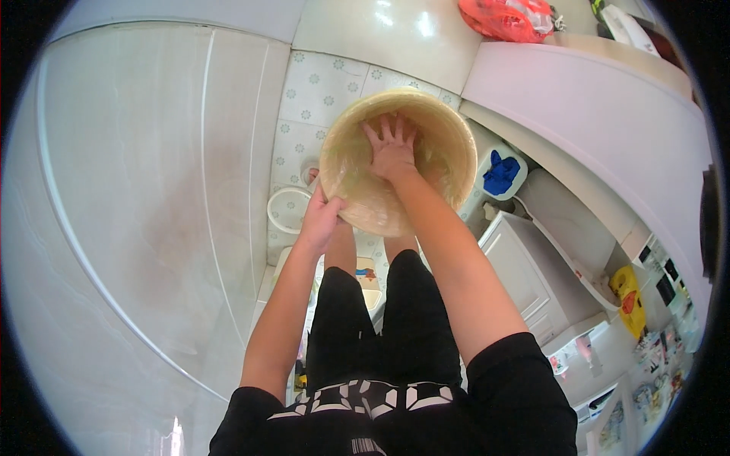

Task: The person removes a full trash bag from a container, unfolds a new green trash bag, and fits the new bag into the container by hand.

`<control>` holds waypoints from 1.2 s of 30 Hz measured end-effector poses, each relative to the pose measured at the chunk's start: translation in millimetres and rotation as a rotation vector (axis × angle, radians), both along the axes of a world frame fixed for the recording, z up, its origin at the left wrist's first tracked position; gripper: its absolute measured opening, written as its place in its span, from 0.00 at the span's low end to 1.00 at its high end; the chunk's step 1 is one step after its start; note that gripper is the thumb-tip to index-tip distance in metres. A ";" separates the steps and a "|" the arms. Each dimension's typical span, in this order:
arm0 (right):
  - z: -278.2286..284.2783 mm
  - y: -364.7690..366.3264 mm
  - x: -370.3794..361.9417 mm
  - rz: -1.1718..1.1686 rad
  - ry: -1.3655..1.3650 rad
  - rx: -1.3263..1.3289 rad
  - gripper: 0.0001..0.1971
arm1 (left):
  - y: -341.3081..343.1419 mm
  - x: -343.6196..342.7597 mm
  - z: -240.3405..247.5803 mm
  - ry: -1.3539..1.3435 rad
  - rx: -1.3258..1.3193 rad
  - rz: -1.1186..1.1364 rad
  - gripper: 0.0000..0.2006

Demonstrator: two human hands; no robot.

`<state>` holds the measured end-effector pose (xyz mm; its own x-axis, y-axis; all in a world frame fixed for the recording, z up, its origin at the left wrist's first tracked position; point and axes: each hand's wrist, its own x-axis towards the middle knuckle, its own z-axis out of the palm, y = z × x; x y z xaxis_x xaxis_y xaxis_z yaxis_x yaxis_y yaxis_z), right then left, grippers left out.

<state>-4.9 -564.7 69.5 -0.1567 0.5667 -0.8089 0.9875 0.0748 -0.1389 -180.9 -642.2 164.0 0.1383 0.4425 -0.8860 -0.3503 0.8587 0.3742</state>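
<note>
A round, pale yellow bin (357, 216) hangs in front of my legs, its mouth turned up toward me. Thin, shiny see-through plastic, like a bin bag, lines its inside. At the near left of the rim my left hand (325, 215) is closed, the thumb over the edge and the other fingers outside. Deep within the bin is my right hand (393, 149), its fingers spread and lying against the lined inner wall. The outside of the bin's far side is hidden.
On the tiled floor (304, 87) to the left stands a white ring-shaped object (289, 210). At right are a small white bin (519, 173) holding something blue (500, 172) and a white cabinet (525, 277). A red plastic bag (508, 17) lies at the far right.
</note>
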 end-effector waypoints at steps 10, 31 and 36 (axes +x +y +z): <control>-19.7 -7.2 -2.8 -0.066 0.095 0.144 0.49 | -1.0 8.7 12.1 0.008 0.028 0.136 0.32; -18.3 -18.9 3.9 -0.440 -0.021 0.290 0.47 | -6.6 20.3 14.2 0.065 0.164 0.004 0.30; -11.1 -10.0 -14.0 -0.364 -0.026 0.196 0.51 | -12.4 4.8 15.6 0.145 0.163 0.002 0.29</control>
<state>-18.9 -574.7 58.4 0.1014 0.7249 -0.6813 0.9573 -0.2575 -0.1316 -176.1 -654.6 179.6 0.0135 0.5816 -0.8134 -0.2843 0.7821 0.5545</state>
